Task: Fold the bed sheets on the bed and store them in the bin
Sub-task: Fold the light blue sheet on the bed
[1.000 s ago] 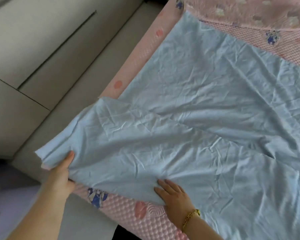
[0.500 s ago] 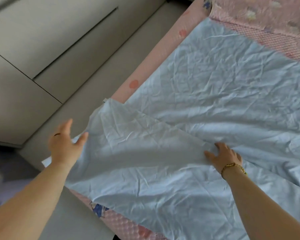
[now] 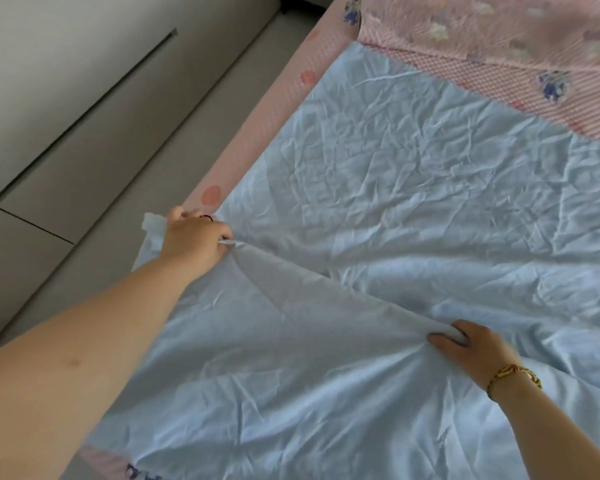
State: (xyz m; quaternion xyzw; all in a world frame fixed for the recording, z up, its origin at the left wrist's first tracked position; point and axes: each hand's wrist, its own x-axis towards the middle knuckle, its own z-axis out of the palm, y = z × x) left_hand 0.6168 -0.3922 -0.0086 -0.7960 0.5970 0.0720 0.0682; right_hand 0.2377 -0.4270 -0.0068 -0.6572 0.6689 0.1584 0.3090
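Note:
A light blue bed sheet (image 3: 413,188) lies spread and wrinkled over the pink patterned bed (image 3: 267,123). Its near part is folded over, with a diagonal folded edge running between my hands. My left hand (image 3: 196,239) grips the sheet's corner at the bed's left edge, fingers curled round the cloth. My right hand (image 3: 471,348), with a gold bracelet on the wrist, pinches the folded edge further right, a bunch of cloth under its fingers. No bin is in view.
A pink quilt (image 3: 499,32) with pale flowers is piled at the far end of the bed. Left of the bed runs a grey floor strip (image 3: 160,143), and beyond it grey cabinet fronts (image 3: 49,81).
Both hands have left the near edge and reached forward. The left hand, open before, now grips the sheet's corner at the bed's left edge. The right hand now pinches the folded edge.

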